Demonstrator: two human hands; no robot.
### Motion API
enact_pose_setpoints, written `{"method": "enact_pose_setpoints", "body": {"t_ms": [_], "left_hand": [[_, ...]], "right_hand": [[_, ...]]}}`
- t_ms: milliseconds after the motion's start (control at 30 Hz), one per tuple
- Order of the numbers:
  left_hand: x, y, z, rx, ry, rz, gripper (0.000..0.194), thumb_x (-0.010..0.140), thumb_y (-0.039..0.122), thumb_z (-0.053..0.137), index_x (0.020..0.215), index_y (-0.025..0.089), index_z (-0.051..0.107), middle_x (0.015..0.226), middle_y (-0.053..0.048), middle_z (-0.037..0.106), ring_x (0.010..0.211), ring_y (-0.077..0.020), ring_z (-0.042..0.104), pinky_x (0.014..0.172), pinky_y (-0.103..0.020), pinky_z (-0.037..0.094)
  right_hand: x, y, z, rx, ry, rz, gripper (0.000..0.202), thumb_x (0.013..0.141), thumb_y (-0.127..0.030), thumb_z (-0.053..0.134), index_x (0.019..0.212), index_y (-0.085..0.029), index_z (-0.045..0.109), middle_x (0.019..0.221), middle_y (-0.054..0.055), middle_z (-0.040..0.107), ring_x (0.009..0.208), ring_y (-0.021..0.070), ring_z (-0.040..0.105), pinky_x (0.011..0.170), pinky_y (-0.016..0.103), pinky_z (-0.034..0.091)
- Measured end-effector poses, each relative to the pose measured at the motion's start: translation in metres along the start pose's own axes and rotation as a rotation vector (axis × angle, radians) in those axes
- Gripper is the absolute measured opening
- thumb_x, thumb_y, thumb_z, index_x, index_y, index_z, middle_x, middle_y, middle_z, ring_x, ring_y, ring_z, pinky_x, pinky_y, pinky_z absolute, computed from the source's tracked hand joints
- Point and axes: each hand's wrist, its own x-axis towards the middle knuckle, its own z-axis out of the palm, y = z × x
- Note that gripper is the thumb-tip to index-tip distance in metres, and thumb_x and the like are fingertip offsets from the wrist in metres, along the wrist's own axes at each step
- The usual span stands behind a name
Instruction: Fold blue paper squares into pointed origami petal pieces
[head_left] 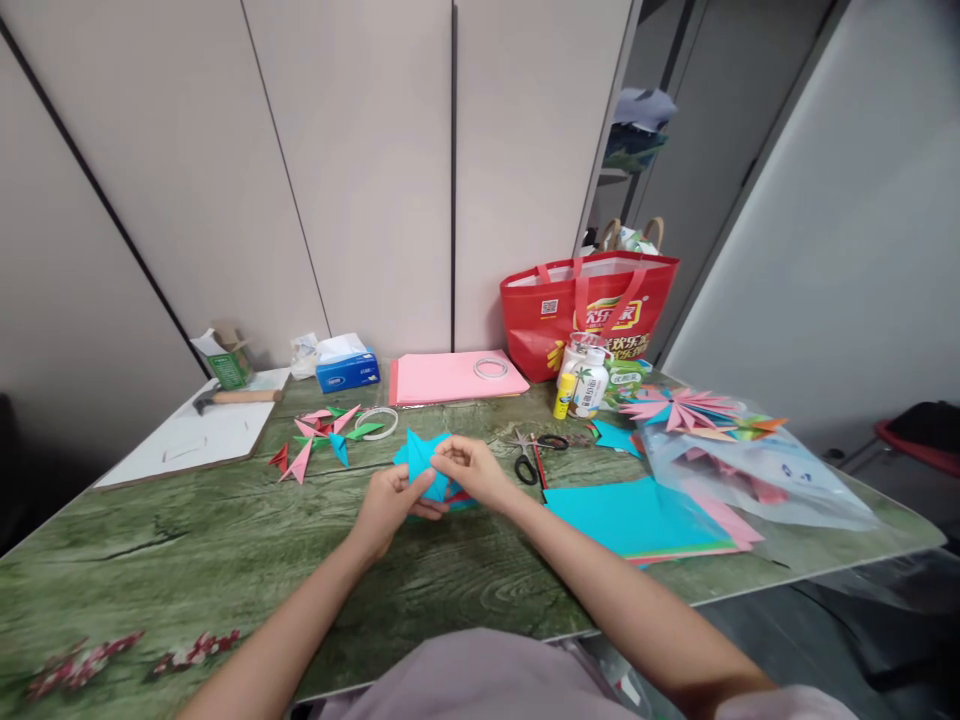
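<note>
Both hands hold a folded blue paper [421, 458] above the middle of the table. My left hand [391, 503] grips its lower left side, thumb in front and fingers behind. With thumb and fingertips, my right hand [474, 470] pinches its right edge. A pointed flap stands up at the paper's top. Some red and blue paper shows below the hands, partly hidden by them. To the left lie several small folded paper pieces [300, 460] in pink, green, red and blue, beside a roll of tape [376, 424]. Black-handled scissors [526, 468] and a red pencil [538, 462] rest to the right.
Coloured sheets [637, 515] lie at the right, near a plastic bag [810, 490] and a folded paper flower [679, 408]. Behind stand a glue stick [564, 396], a white bottle [589, 385], a red bag [536, 320], pink paper [439, 378] and a tissue box [348, 372]. A hammer [244, 397] lies on a white board [180, 445].
</note>
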Motion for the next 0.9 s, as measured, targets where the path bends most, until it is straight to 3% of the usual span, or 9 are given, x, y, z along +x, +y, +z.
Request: {"method": "enact_pose_setpoints", "body": {"t_ms": [67,267,367,467,567,700,833,900], "left_hand": [[0.001,0.002,-0.002,0.021,0.000,0.018,0.025,0.062,0.037,0.065,0.064,0.013,0.060,0.057,-0.001,0.064,0.054,-0.0180,0.062,0.054,-0.031,0.053],[0.002,0.008,-0.006,0.102,0.205,0.162,0.023,0.060,0.034,0.067,0.057,0.013,0.060,0.043,0.003,0.055,0.033,-0.0080,0.048,0.034,-0.018,0.039],[0.003,0.005,-0.005,0.022,0.229,0.126,0.024,0.055,0.031,0.072,0.056,0.012,0.057,0.045,0.002,0.058,0.038,-0.0104,0.054,0.041,-0.020,0.044],[0.003,0.001,-0.004,-0.127,0.289,0.104,0.028,0.053,0.033,0.073,0.061,0.012,0.055,0.055,0.001,0.063,0.052,-0.0144,0.062,0.056,-0.027,0.052],[0.003,0.001,-0.003,-0.166,0.254,0.079,0.030,0.053,0.033,0.073,0.062,0.012,0.052,0.060,0.000,0.065,0.060,-0.0162,0.064,0.067,-0.031,0.052],[0.001,0.004,-0.003,-0.063,0.146,0.023,0.030,0.052,0.031,0.074,0.065,0.013,0.053,0.059,-0.001,0.065,0.061,-0.0183,0.064,0.060,-0.031,0.053],[0.001,0.002,-0.005,0.016,0.120,0.046,0.028,0.061,0.036,0.067,0.075,0.013,0.059,0.065,-0.003,0.067,0.064,-0.0202,0.065,0.063,-0.033,0.052],[0.002,0.000,-0.005,0.037,0.091,0.049,0.027,0.063,0.038,0.065,0.071,0.013,0.060,0.063,-0.003,0.068,0.063,-0.0210,0.065,0.065,-0.033,0.051]], "right_hand": [[0.001,0.001,-0.003,-0.014,0.029,-0.038,0.023,0.065,-0.036,0.060,0.067,-0.015,0.051,0.057,-0.005,0.049,0.049,0.0056,0.042,0.048,0.018,0.035],[0.003,0.003,-0.007,-0.147,-0.036,-0.027,0.013,0.067,-0.026,0.056,0.063,-0.014,0.051,0.049,-0.008,0.037,0.043,0.0035,0.031,0.041,0.015,0.026],[0.000,0.002,-0.004,-0.143,-0.016,-0.034,0.012,0.066,-0.024,0.056,0.074,-0.015,0.054,0.056,-0.006,0.045,0.047,0.0043,0.037,0.042,0.014,0.031],[-0.001,0.002,0.000,-0.016,0.002,0.007,0.027,0.063,-0.026,0.060,0.087,-0.017,0.053,0.066,-0.004,0.053,0.054,0.0071,0.048,0.050,0.018,0.042],[0.000,0.004,0.000,0.077,0.011,0.066,0.030,0.060,-0.028,0.062,0.085,-0.016,0.052,0.067,-0.003,0.055,0.056,0.0093,0.053,0.055,0.023,0.047],[0.004,0.007,-0.005,0.013,0.131,0.001,0.033,0.056,-0.021,0.064,0.086,-0.015,0.052,0.066,-0.003,0.056,0.056,0.0080,0.053,0.057,0.021,0.045],[0.007,0.010,-0.010,-0.033,0.085,-0.012,0.035,0.056,-0.018,0.064,0.088,-0.015,0.051,0.063,-0.004,0.056,0.053,0.0069,0.051,0.055,0.020,0.043],[0.007,0.009,-0.011,-0.036,0.087,-0.007,0.035,0.056,-0.018,0.065,0.088,-0.015,0.050,0.062,-0.005,0.055,0.052,0.0067,0.050,0.053,0.019,0.043]]}}
